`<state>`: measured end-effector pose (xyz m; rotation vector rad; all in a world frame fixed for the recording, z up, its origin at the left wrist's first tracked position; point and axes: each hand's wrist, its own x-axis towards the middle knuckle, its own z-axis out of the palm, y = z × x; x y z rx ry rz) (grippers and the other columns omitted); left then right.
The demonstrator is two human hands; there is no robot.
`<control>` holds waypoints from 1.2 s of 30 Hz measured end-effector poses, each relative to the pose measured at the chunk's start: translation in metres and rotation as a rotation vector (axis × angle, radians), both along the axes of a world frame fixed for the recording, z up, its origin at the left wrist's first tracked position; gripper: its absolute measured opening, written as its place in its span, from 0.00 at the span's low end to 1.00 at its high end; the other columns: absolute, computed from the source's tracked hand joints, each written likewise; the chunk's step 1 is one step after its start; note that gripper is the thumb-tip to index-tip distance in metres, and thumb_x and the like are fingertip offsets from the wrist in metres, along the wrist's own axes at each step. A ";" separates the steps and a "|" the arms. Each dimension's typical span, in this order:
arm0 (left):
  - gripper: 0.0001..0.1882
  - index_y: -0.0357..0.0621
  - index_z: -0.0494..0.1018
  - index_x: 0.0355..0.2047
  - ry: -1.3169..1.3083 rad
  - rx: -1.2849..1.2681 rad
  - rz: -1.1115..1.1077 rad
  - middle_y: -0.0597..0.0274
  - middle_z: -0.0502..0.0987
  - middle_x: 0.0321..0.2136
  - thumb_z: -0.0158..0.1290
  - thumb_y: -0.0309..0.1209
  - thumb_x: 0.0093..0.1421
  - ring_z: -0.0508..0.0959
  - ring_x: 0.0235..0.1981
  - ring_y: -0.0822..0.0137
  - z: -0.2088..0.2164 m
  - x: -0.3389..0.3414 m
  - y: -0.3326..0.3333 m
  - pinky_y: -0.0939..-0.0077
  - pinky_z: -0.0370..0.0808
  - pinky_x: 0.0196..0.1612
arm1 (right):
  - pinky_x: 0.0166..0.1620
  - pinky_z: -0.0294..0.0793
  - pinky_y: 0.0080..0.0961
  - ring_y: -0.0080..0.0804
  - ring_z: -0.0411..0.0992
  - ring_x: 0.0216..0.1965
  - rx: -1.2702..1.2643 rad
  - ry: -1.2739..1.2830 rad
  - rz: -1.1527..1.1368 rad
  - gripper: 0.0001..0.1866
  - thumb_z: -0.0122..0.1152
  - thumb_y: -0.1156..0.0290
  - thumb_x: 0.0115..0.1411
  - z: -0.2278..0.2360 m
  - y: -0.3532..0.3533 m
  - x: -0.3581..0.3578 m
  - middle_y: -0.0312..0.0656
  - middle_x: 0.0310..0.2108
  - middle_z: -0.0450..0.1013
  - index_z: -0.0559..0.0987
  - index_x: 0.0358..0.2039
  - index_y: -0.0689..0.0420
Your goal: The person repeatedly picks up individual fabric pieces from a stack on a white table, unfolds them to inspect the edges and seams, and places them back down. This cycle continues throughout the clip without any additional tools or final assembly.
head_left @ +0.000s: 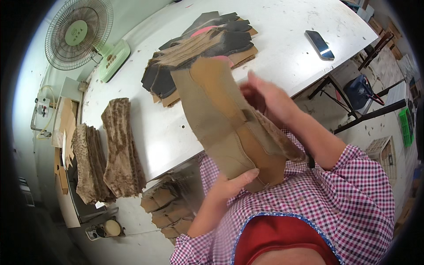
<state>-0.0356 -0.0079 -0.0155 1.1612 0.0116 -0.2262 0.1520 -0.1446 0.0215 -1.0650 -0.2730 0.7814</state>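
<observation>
A stitched tan panel [216, 119] with darker tan inlays is tilted up in front of my chest, just off the table's near edge. Brown fur [280, 139] shows along its right side. My left hand [236, 183] grips its lower end, thumb on the front face and fingers behind, out of sight. Beside its upper right edge is my right hand [269, 99], thumb raised. Motion blurs its fingers, partly hidden by the panel, so I cannot tell whether they grip it. Beyond the panel lies a pile of black and tan pieces [203, 46], with pink patches among them.
On the white table [282, 26] stand two stacks of brown furry pieces, one patterned [88, 163], one taller [119, 150]. A green fan [79, 33] is at the far left, a phone [319, 45] at the right. Folded tan pieces [165, 210] lie below the table's edge.
</observation>
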 end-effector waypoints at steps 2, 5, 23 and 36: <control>0.27 0.34 0.66 0.57 0.049 -0.090 0.082 0.53 0.73 0.51 0.57 0.27 0.57 0.73 0.52 0.61 0.010 -0.002 0.003 0.67 0.70 0.55 | 0.63 0.60 0.35 0.38 0.68 0.56 -0.338 0.206 0.097 0.34 0.40 0.46 0.69 0.030 -0.007 -0.040 0.52 0.55 0.70 0.70 0.57 0.67; 0.30 0.34 0.63 0.58 0.132 -0.169 0.172 0.52 0.73 0.52 0.55 0.22 0.53 0.73 0.53 0.58 0.036 -0.004 0.003 0.66 0.69 0.57 | 0.56 0.69 0.27 0.31 0.72 0.51 -0.230 0.394 0.149 0.27 0.50 0.55 0.67 -0.012 -0.020 -0.044 0.48 0.50 0.73 0.71 0.56 0.64; 0.32 0.33 0.62 0.57 0.040 -0.342 0.334 0.49 0.73 0.48 0.50 0.18 0.49 0.76 0.49 0.53 0.050 -0.008 -0.010 0.59 0.75 0.51 | 0.36 0.69 0.26 0.23 0.66 0.30 -0.195 -0.463 0.018 0.15 0.54 0.64 0.66 -0.051 0.019 -0.027 0.43 0.26 0.73 0.77 0.35 0.67; 0.29 0.27 0.63 0.53 0.013 -0.001 0.627 0.45 0.72 0.47 0.40 0.15 0.46 0.76 0.46 0.54 0.057 0.007 -0.002 0.63 0.75 0.50 | 0.44 0.72 0.28 0.36 0.72 0.38 -0.286 -1.396 -0.361 0.12 0.64 0.72 0.57 0.042 -0.037 -0.031 0.47 0.36 0.73 0.77 0.40 0.63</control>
